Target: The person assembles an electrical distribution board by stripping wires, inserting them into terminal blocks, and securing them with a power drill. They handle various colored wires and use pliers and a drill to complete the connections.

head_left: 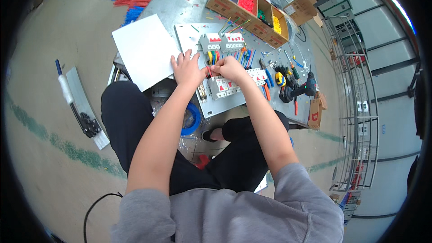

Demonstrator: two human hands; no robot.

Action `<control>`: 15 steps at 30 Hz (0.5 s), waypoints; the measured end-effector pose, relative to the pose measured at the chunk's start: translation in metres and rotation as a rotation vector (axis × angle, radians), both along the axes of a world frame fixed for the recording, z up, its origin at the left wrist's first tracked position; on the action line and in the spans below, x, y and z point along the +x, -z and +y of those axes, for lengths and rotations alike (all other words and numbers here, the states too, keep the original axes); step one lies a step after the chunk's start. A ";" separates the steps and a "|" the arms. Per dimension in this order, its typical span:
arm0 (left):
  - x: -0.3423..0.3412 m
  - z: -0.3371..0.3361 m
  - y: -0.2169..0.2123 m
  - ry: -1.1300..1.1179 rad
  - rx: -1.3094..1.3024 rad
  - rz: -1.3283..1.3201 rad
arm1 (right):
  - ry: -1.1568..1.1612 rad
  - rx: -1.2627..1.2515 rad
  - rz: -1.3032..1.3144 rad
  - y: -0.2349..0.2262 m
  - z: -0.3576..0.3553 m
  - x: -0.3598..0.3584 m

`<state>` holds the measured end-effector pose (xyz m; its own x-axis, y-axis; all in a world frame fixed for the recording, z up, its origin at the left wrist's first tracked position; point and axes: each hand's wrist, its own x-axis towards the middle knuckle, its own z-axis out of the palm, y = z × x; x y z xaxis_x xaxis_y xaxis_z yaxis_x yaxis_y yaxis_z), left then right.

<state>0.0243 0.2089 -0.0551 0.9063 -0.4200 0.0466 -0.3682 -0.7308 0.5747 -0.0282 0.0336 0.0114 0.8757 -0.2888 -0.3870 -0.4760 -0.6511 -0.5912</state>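
A metal mounting plate lies before me on the table, carrying an upper row of circuit breakers and a lower row of circuit breakers. Coloured wires loop between the rows at the left. My left hand rests at the plate's left side, fingers spread, its thumb pointing toward the right fingertips. Beside it, my right hand pinches at a short red wire just above the lower row's left end. Its fingers partly cover the wire's end.
White sheet lies left of the plate. Beyond stands a divided cardboard box of coloured small parts. To the right are pliers, a tape measure and a cordless drill. A blue coil sits below the table edge.
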 end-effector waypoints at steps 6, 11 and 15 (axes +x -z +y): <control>0.019 0.002 -0.040 0.293 0.225 -0.057 | 0.024 0.020 -0.399 -0.007 0.001 -0.017; 0.032 0.004 -0.013 0.442 -0.079 -0.039 | -0.291 -0.427 -0.515 -0.027 -0.006 -0.006; 0.024 -0.003 0.004 0.390 -0.233 -0.055 | -0.367 -0.475 -0.547 -0.022 -0.013 0.007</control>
<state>0.0482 0.2056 -0.0586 0.6757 -0.7022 0.2242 -0.6252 -0.3849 0.6789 -0.0208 0.0202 0.0330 0.9762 0.0276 0.2152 0.0928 -0.9497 -0.2992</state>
